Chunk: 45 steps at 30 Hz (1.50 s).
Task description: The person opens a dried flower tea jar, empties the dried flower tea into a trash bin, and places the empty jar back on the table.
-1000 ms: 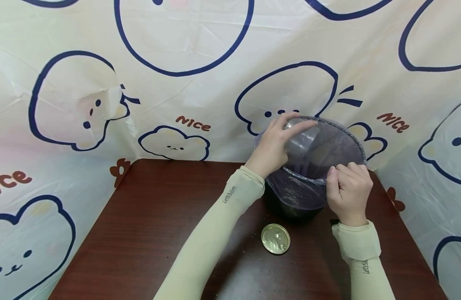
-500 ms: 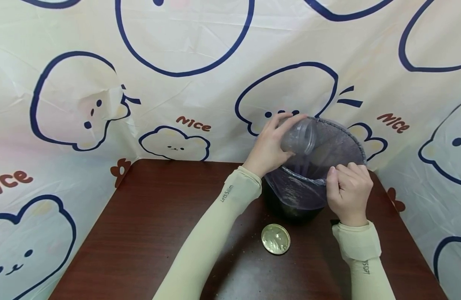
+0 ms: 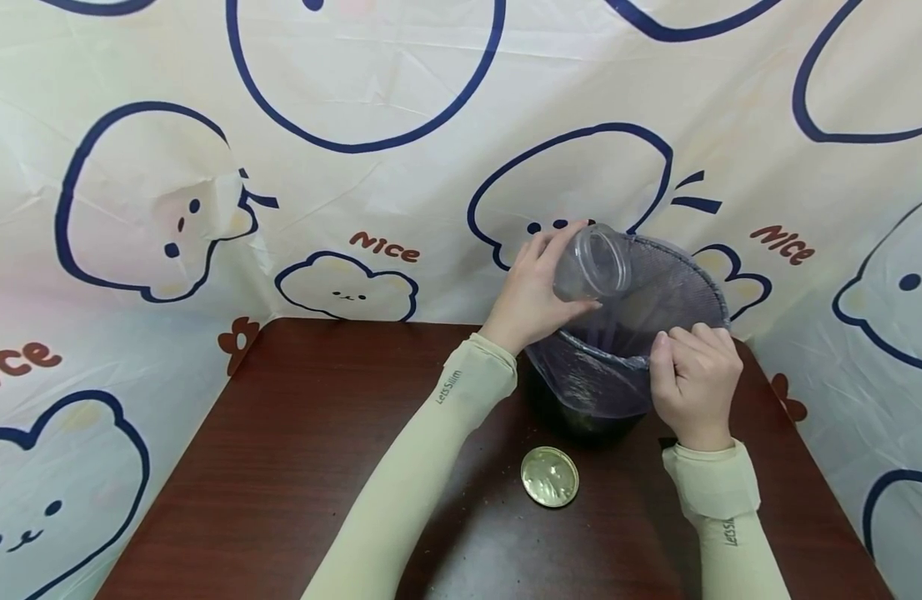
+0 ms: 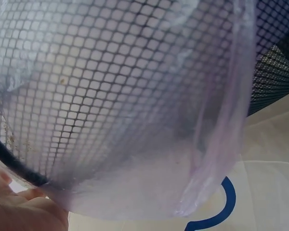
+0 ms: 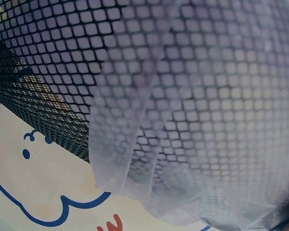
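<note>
A black mesh trash can (image 3: 584, 421) stands tilted on the table, a translucent purple trash bag (image 3: 599, 385) folded over its rim. My left hand (image 3: 530, 287) holds a clear plastic jar (image 3: 594, 262) at the can's mouth, thumb below and fingers above. The jar lies on its side, its round opening facing right. My right hand (image 3: 695, 385) grips the right side of the rim through the bag. Both wrist views are mostly filled by the can's mesh (image 5: 101, 29) and the bag (image 4: 192, 187). Part of my left hand (image 4: 29, 211) shows in the left wrist view.
A round gold lid (image 3: 549, 477) lies on the dark brown table (image 3: 341, 433) in front of the can. Small crumbs are scattered near it. A printed cloth (image 3: 371, 192) hangs behind the table and along both sides.
My left hand has shifted slightly left and turned, its thumb coming into view. The jar has turned so that its opening shows. My right hand and the can have stayed in place.
</note>
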Motion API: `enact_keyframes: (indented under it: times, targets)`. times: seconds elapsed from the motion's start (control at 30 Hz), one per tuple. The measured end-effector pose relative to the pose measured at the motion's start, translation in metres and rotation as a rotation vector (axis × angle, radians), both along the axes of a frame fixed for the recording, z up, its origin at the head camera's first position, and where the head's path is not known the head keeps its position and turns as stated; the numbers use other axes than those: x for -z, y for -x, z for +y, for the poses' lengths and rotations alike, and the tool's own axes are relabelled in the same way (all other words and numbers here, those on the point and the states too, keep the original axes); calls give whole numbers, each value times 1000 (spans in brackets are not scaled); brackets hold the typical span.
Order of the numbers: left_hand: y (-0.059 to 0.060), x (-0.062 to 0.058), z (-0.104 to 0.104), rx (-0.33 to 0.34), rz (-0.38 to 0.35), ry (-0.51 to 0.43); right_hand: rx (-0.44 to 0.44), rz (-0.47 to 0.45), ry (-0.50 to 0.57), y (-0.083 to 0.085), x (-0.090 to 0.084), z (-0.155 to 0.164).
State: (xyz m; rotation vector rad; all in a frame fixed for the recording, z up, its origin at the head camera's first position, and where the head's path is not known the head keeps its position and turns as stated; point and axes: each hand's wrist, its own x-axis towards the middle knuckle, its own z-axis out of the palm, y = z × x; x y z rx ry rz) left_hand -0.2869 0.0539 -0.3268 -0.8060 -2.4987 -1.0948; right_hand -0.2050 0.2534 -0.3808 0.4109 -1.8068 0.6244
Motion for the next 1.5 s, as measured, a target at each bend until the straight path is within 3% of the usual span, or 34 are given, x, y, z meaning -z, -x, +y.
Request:
enact_keyframes:
  times: [0.3, 0.67, 0.87, 1.27, 1.5]
  targets:
    - [4, 5, -3, 1, -85, -61, 2, -23, -14, 2, 3, 3]
    - [9, 10, -6, 5, -134, -90, 12, -31, -18, 2, 5, 4]
    - [8, 12, -11, 47, -162, -160, 15, -33, -18, 2, 5, 4]
    - [-5, 9, -40, 66, -155, -273, 9, -22, -13, 1, 2, 3]
    - [-16, 19, -55, 119, -166, -307, -1, -28, -6, 0, 2, 3]
